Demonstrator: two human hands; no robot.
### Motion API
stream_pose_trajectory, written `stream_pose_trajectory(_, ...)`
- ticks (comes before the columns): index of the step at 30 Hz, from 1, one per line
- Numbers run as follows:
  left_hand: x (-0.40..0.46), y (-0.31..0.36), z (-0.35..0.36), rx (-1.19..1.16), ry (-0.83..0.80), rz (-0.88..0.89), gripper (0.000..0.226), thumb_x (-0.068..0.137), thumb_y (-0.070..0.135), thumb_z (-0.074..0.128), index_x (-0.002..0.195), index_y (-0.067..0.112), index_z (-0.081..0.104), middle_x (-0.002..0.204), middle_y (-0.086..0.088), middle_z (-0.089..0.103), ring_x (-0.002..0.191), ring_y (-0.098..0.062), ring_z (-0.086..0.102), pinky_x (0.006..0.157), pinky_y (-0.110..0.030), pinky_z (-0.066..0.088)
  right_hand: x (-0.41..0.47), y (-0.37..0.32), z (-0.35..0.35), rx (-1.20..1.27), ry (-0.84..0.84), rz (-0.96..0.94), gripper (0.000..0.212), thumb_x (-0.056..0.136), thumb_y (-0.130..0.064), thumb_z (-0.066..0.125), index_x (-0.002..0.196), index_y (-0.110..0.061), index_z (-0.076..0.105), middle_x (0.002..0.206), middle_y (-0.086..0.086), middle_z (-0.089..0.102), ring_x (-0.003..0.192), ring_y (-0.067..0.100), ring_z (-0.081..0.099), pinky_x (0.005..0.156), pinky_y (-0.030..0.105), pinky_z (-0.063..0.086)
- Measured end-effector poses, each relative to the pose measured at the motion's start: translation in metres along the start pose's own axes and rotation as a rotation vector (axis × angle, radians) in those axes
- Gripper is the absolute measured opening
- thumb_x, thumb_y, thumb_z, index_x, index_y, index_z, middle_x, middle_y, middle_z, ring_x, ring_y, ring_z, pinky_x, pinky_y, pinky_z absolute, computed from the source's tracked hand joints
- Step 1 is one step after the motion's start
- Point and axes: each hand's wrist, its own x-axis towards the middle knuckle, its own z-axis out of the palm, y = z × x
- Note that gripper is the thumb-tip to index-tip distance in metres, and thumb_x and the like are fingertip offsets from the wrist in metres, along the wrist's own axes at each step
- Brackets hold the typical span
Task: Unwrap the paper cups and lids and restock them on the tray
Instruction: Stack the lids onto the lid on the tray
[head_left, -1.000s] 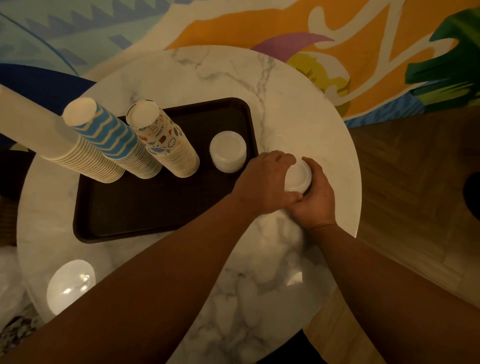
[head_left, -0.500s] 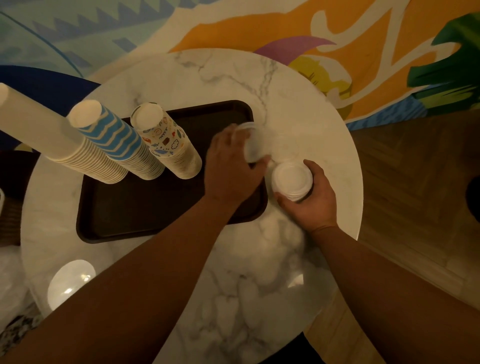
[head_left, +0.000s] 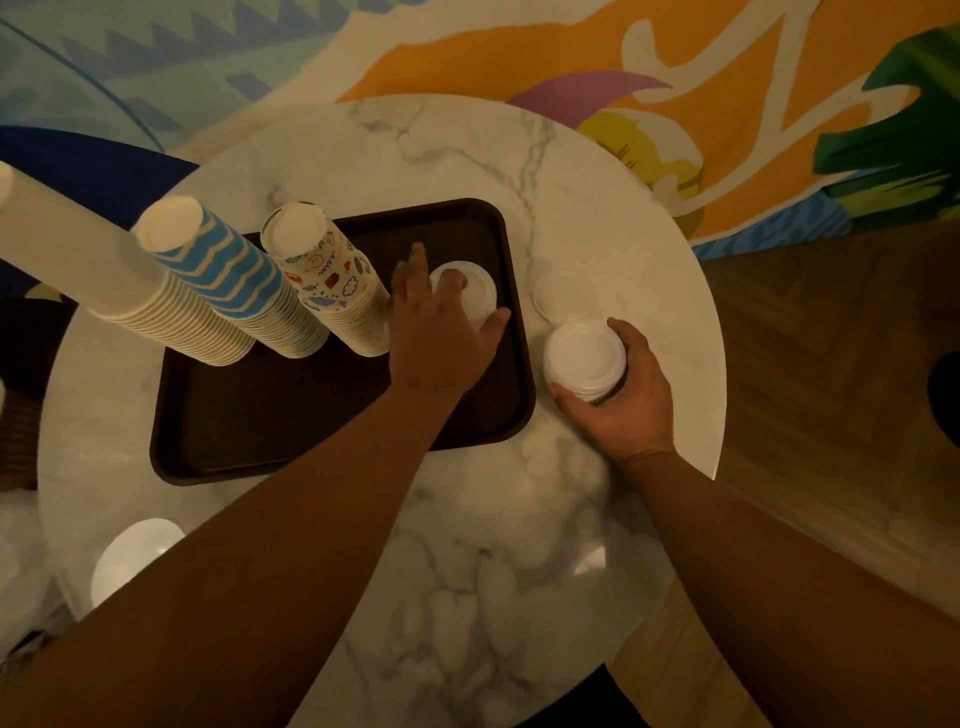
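A dark brown tray (head_left: 260, 415) lies on the round marble table (head_left: 493, 545). Three upside-down cup stacks stand on its left part: plain white (head_left: 104, 270), blue-striped (head_left: 234, 275), patterned (head_left: 332, 280). A white lid stack (head_left: 475, 293) sits at the tray's right end. My left hand (head_left: 441, 338) rests on that stack, fingers spread over it. My right hand (head_left: 623, 400) grips a second stack of white lids (head_left: 584, 358) on the table just right of the tray. Clear plastic wrap (head_left: 561, 296) lies beyond it.
A white lid or bag piece (head_left: 132, 556) lies at the table's near left edge, with crumpled plastic (head_left: 21, 571) off the table beside it. Wooden floor (head_left: 831, 415) is to the right and a colourful rug (head_left: 519, 62) beyond the table.
My left hand carried lids from the right-hand stack leftward onto the tray and set them on the lid stack there. My right hand kept hold of its stack.
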Motion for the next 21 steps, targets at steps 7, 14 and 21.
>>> stream_pose_trajectory(7, -0.024, 0.05, 0.008, -0.2, -0.346, 0.436, 0.063, 0.075, 0.046, 0.076, 0.125, 0.012, 0.057, 0.142, -0.012, 0.047, 0.131, -0.027, 0.042, 0.11, -0.04, 0.031, -0.002, -0.007, -0.001, 0.146, -0.01, 0.08, 0.094, 0.059, -0.064, 0.064, 0.139, -0.019, 0.045, 0.136, 0.001, 0.054, 0.12, 0.015, 0.052, 0.104, 0.029, 0.041)
stream_pose_trajectory(14, -0.024, 0.055, 0.01, -0.122, -0.361, 0.449, 0.066, 0.078, 0.047, 0.074, 0.13, 0.013, 0.053, 0.134, -0.006, 0.055, 0.121, -0.022, 0.05, 0.101, -0.031, 0.033, -0.002, -0.006, 0.0, 0.142, -0.013, 0.106, 0.097, 0.057, -0.065, 0.062, 0.141, -0.02, 0.043, 0.138, 0.001, 0.052, 0.122, 0.015, 0.05, 0.105, 0.03, 0.04)
stream_pose_trajectory(21, -0.031, 0.052, 0.01, -0.199, -0.266, 0.451, 0.058, 0.078, 0.039, 0.075, 0.124, 0.009, 0.058, 0.131, -0.009, 0.058, 0.12, -0.025, 0.052, 0.1, -0.033, 0.036, -0.002, -0.01, 0.0, 0.163, -0.003, 0.11, 0.095, 0.054, -0.065, 0.06, 0.137, -0.019, 0.046, 0.128, -0.005, 0.054, 0.114, 0.011, 0.051, 0.099, 0.024, 0.039)
